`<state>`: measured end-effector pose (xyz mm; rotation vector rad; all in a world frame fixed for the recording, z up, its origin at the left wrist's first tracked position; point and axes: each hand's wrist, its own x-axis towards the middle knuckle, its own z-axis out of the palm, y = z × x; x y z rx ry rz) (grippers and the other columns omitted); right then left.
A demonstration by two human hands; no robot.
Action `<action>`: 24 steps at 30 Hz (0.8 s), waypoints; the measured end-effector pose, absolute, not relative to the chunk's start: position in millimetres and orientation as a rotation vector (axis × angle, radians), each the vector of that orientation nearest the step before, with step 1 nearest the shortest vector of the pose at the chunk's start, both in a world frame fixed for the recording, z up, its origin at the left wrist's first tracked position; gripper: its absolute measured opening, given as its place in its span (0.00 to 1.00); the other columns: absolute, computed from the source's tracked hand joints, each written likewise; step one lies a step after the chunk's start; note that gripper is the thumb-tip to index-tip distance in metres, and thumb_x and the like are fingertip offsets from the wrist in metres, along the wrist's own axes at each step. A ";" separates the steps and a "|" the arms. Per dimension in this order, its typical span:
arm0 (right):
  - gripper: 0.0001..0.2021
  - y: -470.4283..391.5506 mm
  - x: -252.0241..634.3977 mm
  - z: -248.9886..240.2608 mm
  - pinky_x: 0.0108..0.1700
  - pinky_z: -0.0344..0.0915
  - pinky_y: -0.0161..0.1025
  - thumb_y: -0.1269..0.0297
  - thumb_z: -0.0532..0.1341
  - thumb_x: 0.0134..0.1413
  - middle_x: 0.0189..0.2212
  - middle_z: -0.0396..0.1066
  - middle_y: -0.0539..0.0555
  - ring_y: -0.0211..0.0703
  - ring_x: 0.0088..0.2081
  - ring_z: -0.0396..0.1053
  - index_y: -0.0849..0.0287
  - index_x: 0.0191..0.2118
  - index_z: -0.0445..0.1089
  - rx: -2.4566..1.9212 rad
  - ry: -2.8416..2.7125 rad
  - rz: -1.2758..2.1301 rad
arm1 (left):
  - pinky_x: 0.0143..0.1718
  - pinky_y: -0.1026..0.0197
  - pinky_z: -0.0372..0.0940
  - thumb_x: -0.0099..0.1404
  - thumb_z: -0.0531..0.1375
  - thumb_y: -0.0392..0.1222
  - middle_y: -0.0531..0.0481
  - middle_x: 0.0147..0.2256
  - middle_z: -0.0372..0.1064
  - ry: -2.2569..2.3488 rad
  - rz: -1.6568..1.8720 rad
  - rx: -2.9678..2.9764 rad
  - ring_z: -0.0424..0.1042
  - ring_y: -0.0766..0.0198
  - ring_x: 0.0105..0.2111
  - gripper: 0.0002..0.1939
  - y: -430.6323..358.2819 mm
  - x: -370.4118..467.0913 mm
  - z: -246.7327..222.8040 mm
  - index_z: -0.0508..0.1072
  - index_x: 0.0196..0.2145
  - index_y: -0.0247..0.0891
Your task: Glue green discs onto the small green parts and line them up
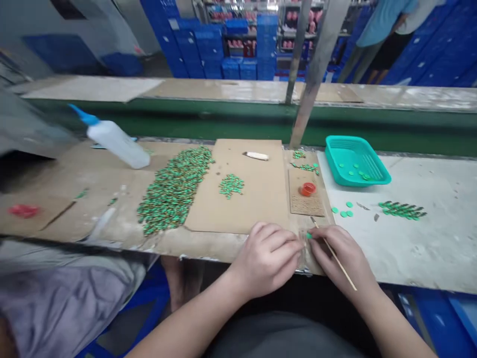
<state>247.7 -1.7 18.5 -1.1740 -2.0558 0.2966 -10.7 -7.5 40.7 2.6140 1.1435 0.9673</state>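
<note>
My left hand (269, 257) rests at the table's front edge, its fingers bent together; what they hold, if anything, is too small to make out. Close beside it, my right hand (340, 256) grips a thin wooden stick (340, 263), with a small green disc (309, 235) at its fingertips. Beyond the hands, a small red cup (308, 189) stands on a brown corrugated piece (306, 205). Left of that, a small heap of green pieces (231, 185) and a white-handled tool (256, 156) lie on a cardboard sheet (261, 199).
A large pile of green pieces (175, 191) and a white bottle (118, 144) lie to the left. On the right are a teal tray (357, 161), loose green discs (343, 214) and a row of green pieces (402, 210). A metal post (316, 69) rises behind. Another person's leg (67, 298) is at lower left.
</note>
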 end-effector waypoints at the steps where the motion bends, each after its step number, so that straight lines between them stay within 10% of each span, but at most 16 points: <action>1: 0.04 -6.4 245.9 16.6 0.49 0.80 0.50 0.69 0.66 0.78 0.45 0.85 0.56 0.53 0.46 0.84 0.52 0.50 0.75 -1.182 -2.039 0.269 | 0.53 0.53 0.74 0.82 0.62 0.42 0.48 0.50 0.88 1.227 0.983 2.599 0.83 0.59 0.48 0.11 -10.4 -23.8 42.6 0.84 0.56 0.46; 9: 0.04 -24.3 238.4 12.5 0.43 0.79 0.49 0.60 0.68 0.79 0.39 0.82 0.54 0.54 0.40 0.83 0.52 0.47 0.76 -1.240 -1.919 0.186 | 0.61 0.42 0.79 0.82 0.67 0.52 0.43 0.54 0.82 2.301 0.717 2.108 0.82 0.52 0.54 0.16 44.3 -196.8 73.5 0.81 0.56 0.39; 24: 0.06 -27.4 265.4 28.8 0.38 0.85 0.40 0.58 0.67 0.79 0.38 0.86 0.52 0.49 0.36 0.88 0.49 0.44 0.79 -1.075 -1.869 0.333 | 0.62 0.40 0.81 0.81 0.69 0.55 0.39 0.65 0.77 2.303 0.002 2.102 0.80 0.49 0.60 0.24 139.2 -206.0 84.5 0.78 0.66 0.41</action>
